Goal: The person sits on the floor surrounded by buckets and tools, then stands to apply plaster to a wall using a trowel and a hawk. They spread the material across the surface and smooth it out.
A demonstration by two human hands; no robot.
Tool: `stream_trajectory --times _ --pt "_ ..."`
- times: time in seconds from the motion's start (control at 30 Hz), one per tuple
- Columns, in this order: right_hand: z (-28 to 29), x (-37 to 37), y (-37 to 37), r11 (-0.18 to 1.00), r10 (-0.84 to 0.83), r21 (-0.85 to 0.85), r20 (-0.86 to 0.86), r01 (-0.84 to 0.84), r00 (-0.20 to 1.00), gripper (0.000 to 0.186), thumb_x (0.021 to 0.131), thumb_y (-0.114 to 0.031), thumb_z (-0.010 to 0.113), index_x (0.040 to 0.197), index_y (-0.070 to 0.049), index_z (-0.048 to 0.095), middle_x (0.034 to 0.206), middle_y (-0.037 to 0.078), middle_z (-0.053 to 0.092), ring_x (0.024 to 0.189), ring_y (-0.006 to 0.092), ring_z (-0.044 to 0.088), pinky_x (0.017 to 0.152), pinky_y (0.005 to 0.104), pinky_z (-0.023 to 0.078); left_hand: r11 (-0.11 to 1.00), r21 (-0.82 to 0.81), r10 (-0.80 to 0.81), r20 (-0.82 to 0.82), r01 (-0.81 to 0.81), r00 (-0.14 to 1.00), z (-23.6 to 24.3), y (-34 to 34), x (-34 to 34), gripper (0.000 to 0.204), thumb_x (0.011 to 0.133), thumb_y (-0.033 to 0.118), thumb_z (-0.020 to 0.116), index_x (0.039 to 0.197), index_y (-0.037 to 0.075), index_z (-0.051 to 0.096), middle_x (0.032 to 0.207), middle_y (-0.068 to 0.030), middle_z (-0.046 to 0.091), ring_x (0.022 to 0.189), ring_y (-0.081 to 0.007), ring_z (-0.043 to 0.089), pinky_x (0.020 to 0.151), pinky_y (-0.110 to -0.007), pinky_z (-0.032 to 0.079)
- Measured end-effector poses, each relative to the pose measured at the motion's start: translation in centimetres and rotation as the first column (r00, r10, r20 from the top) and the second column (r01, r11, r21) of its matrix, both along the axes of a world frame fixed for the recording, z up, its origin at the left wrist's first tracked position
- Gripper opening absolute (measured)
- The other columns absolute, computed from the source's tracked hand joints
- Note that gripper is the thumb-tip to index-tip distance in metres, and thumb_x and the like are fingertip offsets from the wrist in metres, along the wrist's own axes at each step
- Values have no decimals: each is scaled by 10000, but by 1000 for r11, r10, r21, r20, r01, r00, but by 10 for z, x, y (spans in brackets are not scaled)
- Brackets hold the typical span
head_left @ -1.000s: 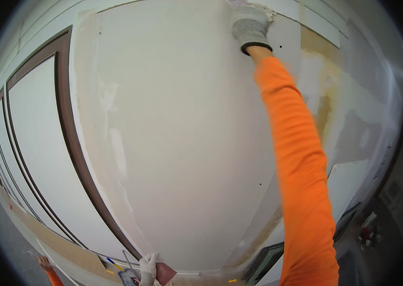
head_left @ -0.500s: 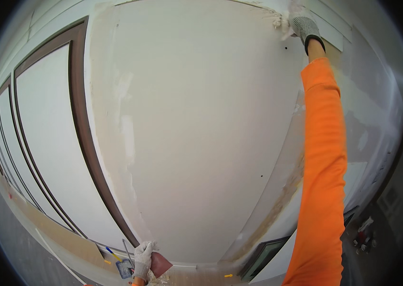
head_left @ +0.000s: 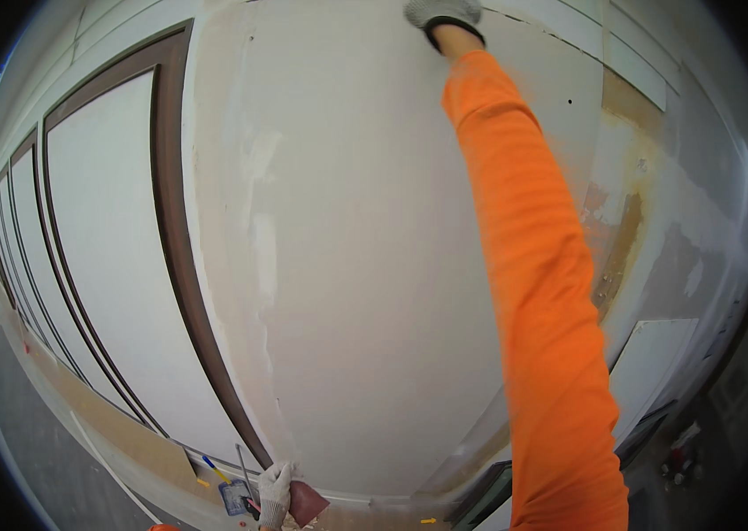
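Wall panel [head_left: 374, 265], pale: right gloved hand [head_left: 445, 12] raised high before it, fingers out of sight, grip indiscernible; left gloved hand [head_left: 274, 487], low, grasps a reddish-brown plate [head_left: 308, 504]. Level plate, steady reach should serve best.

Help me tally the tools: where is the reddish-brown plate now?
In the head view, the reddish-brown plate is near the bottom, left of centre, held in the gloved left hand and jutting to its right.

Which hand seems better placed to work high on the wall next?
Probably the right hand: it's high in front of the wall, while the left hand is low, holding a reddish board.
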State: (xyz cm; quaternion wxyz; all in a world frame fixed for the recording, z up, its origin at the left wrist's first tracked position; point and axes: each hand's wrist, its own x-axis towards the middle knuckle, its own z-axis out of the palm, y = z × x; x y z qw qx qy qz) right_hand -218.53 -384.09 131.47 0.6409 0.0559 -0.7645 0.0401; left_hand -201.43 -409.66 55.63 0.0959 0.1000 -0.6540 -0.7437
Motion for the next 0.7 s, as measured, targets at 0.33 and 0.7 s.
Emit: stream_trajectory --times 0.33,0.7 --pt "16 32 51 808 -453 318 -204 496 868 428 1051 -283 485 1467 -218 560 1031 125 763 845 314 742 708 442 595 998 51 -34 52 31 998 -54 -4 49 278 1037 196 598 964 -33 738 843 -80 746 786 -133 658 750 -285 529" --pt "-40 -9 41 840 -307 448 -74 307 949 498 1096 -380 347 1172 -11 673 1057 234 732 995 400 709 886 522 552 999 -7 -44 64 45 997 -22 11 53 271 1035 197 607 995 -40 733 870 -86 763 788 -110 653 753 -264 523"
